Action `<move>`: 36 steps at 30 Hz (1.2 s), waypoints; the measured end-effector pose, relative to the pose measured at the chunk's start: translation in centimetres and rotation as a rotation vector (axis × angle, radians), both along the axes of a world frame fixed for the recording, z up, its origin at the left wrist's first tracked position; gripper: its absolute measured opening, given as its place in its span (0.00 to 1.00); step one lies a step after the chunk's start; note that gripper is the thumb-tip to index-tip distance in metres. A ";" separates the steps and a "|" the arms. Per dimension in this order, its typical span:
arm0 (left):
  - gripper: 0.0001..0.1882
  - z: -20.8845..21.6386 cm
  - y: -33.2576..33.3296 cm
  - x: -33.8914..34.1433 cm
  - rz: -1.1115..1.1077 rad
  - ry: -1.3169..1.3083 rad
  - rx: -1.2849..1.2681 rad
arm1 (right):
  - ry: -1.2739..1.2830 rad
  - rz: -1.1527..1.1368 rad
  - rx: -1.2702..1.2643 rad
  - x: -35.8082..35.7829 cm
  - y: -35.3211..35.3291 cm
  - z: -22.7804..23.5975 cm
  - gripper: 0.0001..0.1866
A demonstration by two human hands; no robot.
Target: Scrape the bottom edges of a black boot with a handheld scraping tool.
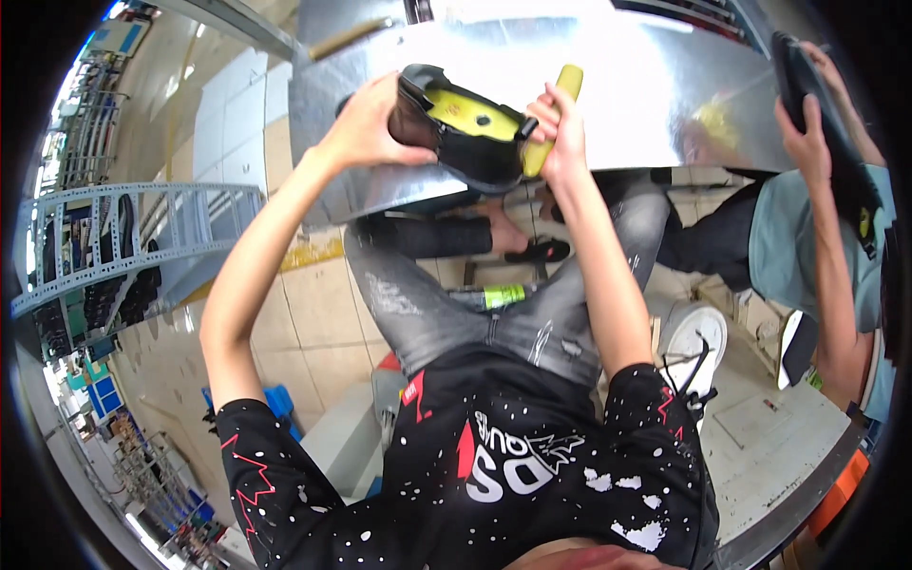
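Note:
Over the metal table, a black shoe upper [475,163] surrounds a yellow shoe last [461,111] with a dark round hole in its top. My left hand [372,123] is wrapped around the upper's left end, thumb along its near side. At its other end, my right hand [562,131] is closed around a long yellow piece with a rounded end [569,80]. The fingers of that hand also meet the black edge of the upper. Exactly what kind of thing the yellow piece is, I cannot make out.
The shiny metal table [655,85] reaches across the front. A brownish bar [350,38] lies at its far left edge. On the right, a co-worker's hands [809,142] hold a dark shoe-like item [825,114]. Metal racks [142,223] with dark shoes stand at the left.

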State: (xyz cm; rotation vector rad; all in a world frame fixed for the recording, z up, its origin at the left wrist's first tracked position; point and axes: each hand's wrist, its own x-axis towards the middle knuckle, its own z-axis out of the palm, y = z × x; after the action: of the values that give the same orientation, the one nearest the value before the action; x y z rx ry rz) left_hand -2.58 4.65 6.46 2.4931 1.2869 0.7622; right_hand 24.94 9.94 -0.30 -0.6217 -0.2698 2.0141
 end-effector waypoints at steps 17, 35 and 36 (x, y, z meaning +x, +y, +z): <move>0.42 -0.8 -1.1 4.8 0.247 -1.039 -0.598 | -0.061 -0.058 -0.030 -0.2 -3.1 0.8 0.15; 0.32 -3.3 -0.5 7.3 0.742 -1.051 0.098 | -0.090 -0.226 0.050 -0.9 -3.7 0.0 0.14; 0.32 -3.4 -0.7 7.2 0.758 -1.030 0.103 | -0.093 -0.219 0.043 -1.1 -4.1 0.1 0.14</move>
State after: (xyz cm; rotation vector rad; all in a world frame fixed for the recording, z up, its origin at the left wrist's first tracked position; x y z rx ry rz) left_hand 4.58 3.95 3.02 1.1564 1.6592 1.9309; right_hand 23.82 5.85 -0.17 -0.6881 -0.2872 1.7685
